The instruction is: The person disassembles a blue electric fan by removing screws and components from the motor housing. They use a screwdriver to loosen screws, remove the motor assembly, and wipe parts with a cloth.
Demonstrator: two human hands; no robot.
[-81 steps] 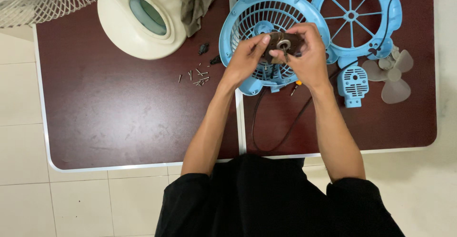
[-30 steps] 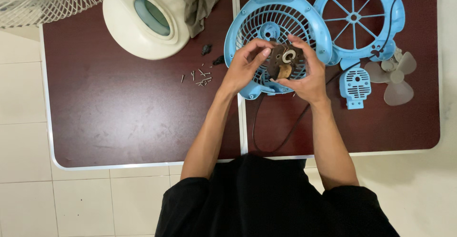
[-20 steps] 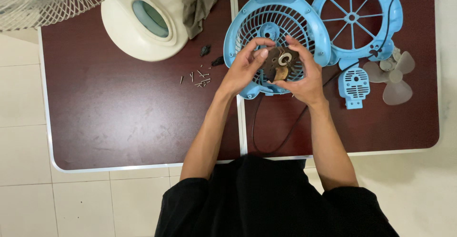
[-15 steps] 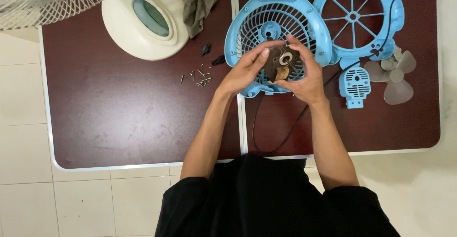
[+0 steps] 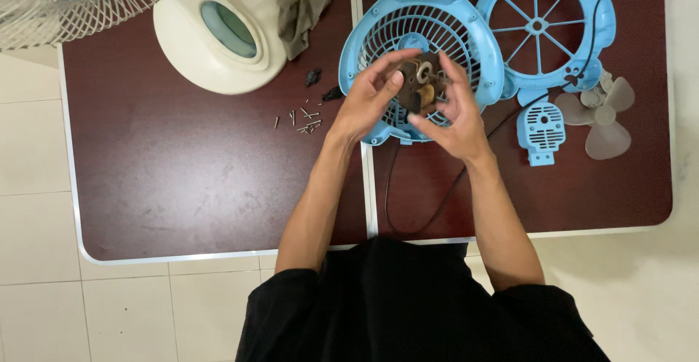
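Starting at the bottom centre of the frame, a black-sleeved torso is seen, from which two bare forearms run up over the dark maroon tabletop (image 5: 182,187). A small dark brown motor core with a pale ring on its face (image 5: 419,82) is held just above centre between both hands. It is pinched along its left edge by the curled fingers of the left hand (image 5: 368,100), while the right hand (image 5: 451,114) is cupped under and beside it, thumb and forefinger closed on its right side; the grip seems meant to keep the ringed face turned upward for inspection. Directly beneath the hands lies a light blue round plastic fan grille housing (image 5: 466,42), and a black cord (image 5: 437,209) is trailed from it toward the near edge. To the left, loose small metal screws (image 5: 302,120) are scattered. Further right rest a blue spoked ring cover (image 5: 542,24), a small blue vented cap (image 5: 542,129) and a translucent grey propeller (image 5: 601,114). At upper left stand a cream oval fan base (image 5: 218,34), a crumpled grey cloth (image 5: 302,5) and a white wire guard (image 5: 80,5). Pale floor tiles (image 5: 29,151) surround everything.
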